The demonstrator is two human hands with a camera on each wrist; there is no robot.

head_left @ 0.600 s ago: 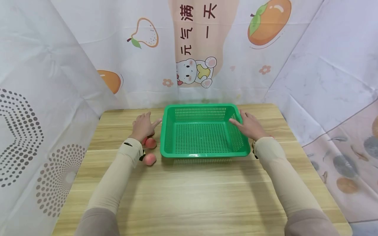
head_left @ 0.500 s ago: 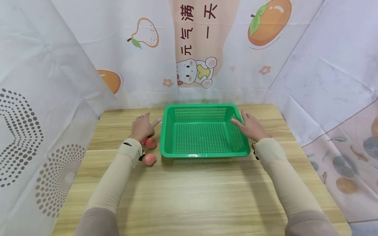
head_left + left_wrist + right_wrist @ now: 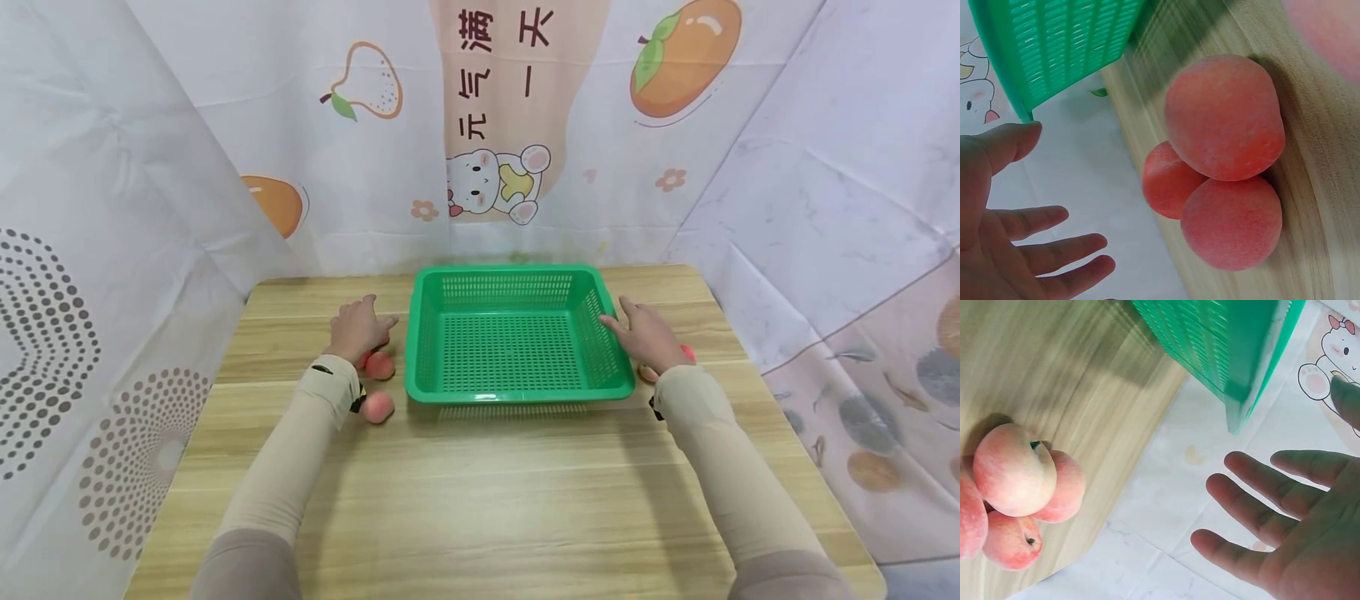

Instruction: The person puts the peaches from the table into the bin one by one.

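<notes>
A green slotted plastic basket (image 3: 517, 396) sits at the back middle of the table. My left hand (image 3: 357, 330) hovers just left of it, fingers spread and holding nothing. Below that hand lie several round pink-red peaches (image 3: 1225, 115), one peach (image 3: 378, 407) nearer the front. On the basket's other side my right hand (image 3: 647, 333) is spread too, its thumb overlapping the rim in the head view. Several pinkish peaches (image 3: 1015, 469) cluster under the right wrist, mostly hidden by the hand and sleeve in the head view.
The wooden table (image 3: 480, 500) reaches forward from the basket toward the person. A white printed curtain (image 3: 345, 167) hangs right behind the table's back edge, and more cloth lines both sides.
Both hands have drawn slightly away from the basket's sides, the left to the left, the right to the right and down. More of the fruit by the right wrist shows. The basket has hardly shifted.
</notes>
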